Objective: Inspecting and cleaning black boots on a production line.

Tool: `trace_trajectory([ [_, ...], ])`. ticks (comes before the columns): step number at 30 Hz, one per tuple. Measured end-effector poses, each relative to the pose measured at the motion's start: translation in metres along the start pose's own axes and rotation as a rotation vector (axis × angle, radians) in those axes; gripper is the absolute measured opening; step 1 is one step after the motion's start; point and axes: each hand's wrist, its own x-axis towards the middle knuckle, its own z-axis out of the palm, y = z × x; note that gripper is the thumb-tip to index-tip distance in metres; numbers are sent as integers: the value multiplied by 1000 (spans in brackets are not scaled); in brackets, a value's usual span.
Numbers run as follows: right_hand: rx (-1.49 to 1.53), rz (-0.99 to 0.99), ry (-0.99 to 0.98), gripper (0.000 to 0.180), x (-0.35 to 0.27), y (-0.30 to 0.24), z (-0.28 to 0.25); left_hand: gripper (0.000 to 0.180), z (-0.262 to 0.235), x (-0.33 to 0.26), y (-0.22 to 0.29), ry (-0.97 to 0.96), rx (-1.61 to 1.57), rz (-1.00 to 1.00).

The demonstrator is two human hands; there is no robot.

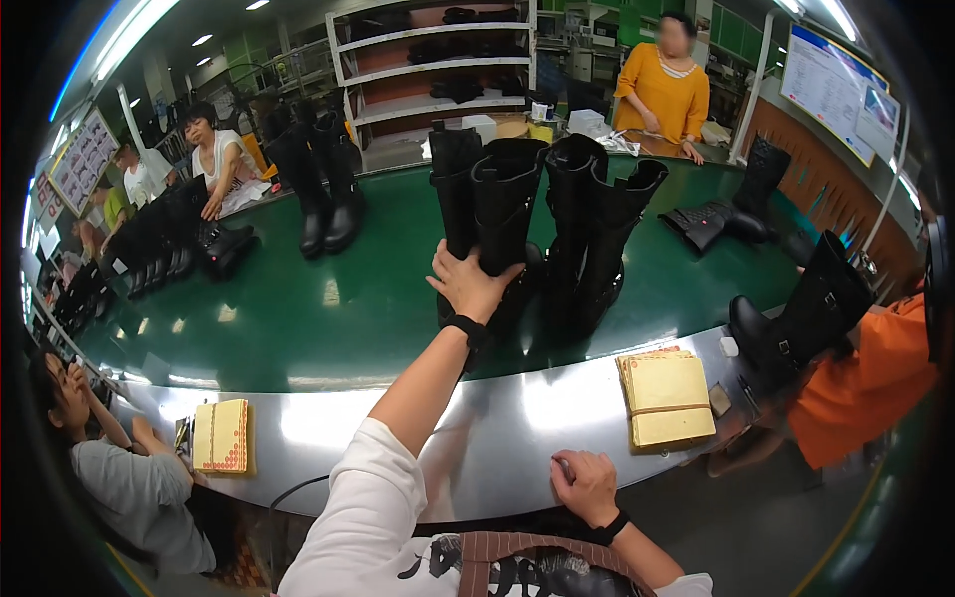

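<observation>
My left hand (pixel 470 283) reaches forward over the green surface and is closed round the lower shafts of a pair of tall black boots (pixel 503 194), which stand upright. Its fingers spread on the left boot and the thumb lies on the right one. Just to the right, a second upright pair of black boots (pixel 595 239) stands close by, with buckles and open tops. My right hand (pixel 587 488) rests near the front edge of the metal bench (pixel 497 478), fingers curled in with nothing visible in them. Dark bands circle both wrists.
Bundled yellow cards (pixel 668 398) lie on the bench at right, another bundle (pixel 221 436) at left. More black boots (pixel 316 189) stand on the green conveyor (pixel 378 338). A person in orange (pixel 856 388) at right is beside a buckled boot (pixel 811 308). Other people sit or stand around the conveyor.
</observation>
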Motion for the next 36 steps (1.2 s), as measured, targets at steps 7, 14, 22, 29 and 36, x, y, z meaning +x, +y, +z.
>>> trace_trajectory([
  [7, 30, -9, 18, 7, 1, -3, 7, 67, -8, 64, -107, 286, -166, -95],
  [14, 27, 8, 26, 7, 0, 8, 3, 45, -133, 92, -197, 670, -22, 10],
  [22, -9, -10, 79, 7, -3, 7, -1, 66, -194, 73, -356, 487, 415, -219],
  [29, 15, -2, 68, 6, -9, 9, 6, 75, -232, 57, -396, 481, 154, -275],
  [36, 27, 15, 90, 5, -11, 9, 3, 85, -223, 63, -386, 318, -63, -385],
])
